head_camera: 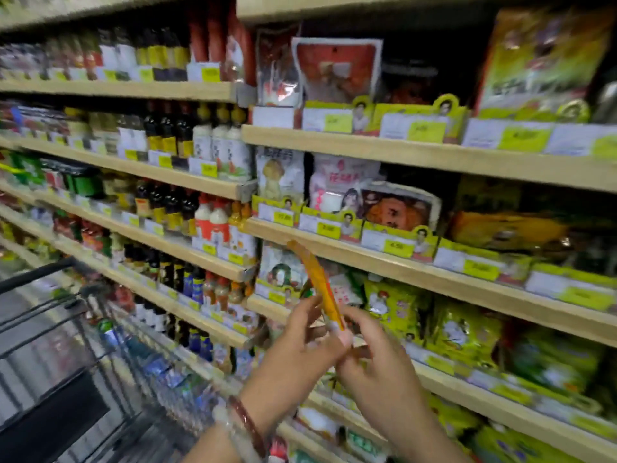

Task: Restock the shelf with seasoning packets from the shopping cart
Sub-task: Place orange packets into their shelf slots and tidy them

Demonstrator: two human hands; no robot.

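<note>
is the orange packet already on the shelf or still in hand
Still in hand. The orange packet stands edge-on in front of the shelf, its lower end held between the left hand and right hand.

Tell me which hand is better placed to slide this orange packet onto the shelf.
Probably the right hand. It is on the side of the packet shelves and pinches the lower end of the orange packet. The left hand is on the shopping cart side.

wooden shelves [434, 155] carry seasoning packets [337, 70] and sauce bottles [167, 135].
</note>
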